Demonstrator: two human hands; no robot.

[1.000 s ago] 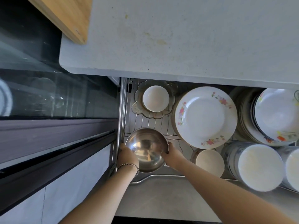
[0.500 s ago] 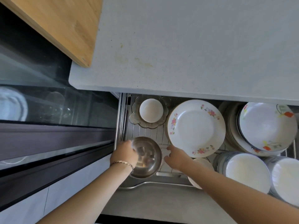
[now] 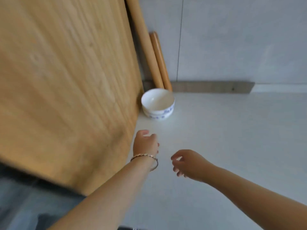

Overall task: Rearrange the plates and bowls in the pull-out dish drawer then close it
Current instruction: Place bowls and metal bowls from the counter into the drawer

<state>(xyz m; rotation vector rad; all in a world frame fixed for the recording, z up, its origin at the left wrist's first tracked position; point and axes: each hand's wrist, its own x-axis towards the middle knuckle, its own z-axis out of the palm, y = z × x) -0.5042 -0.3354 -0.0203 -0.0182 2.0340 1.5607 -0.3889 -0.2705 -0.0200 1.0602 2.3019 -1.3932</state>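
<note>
A white bowl [image 3: 157,103] with a blue pattern round its side sits upright on the pale surface [image 3: 232,130]. It is tucked into the back corner, just beside the edge of a big wooden board [image 3: 66,80] that leans against the wall [image 3: 240,39]. Two wooden rolling pins [image 3: 154,55] stand propped right behind it. A doubled rim on its left side hints at two bowls nested together, but the blur leaves that uncertain.

Both hands hover over the surface, short of the bowl and touching nothing. The left hand [image 3: 145,143], with a thin bracelet [image 3: 144,156] at the wrist, has its grip empty, the fingers loosely parted and pointing toward the bowl. The right hand [image 3: 187,165] is also empty, its fingers spread and lightly curled.

The bowl lies straight ahead of the left hand, slightly to its right and further from the person. The right hand sits lower in the view and further right, so the left is clearly the nearer one. The bowl is round (no long axis to line up with), so its open rim can be taken from either side. The board crowds its left flank, however, leaving the right and near sides easier to reach.

I judge this to be a reach to fetch the bowl for the dish drawer, which is out of view.
</note>
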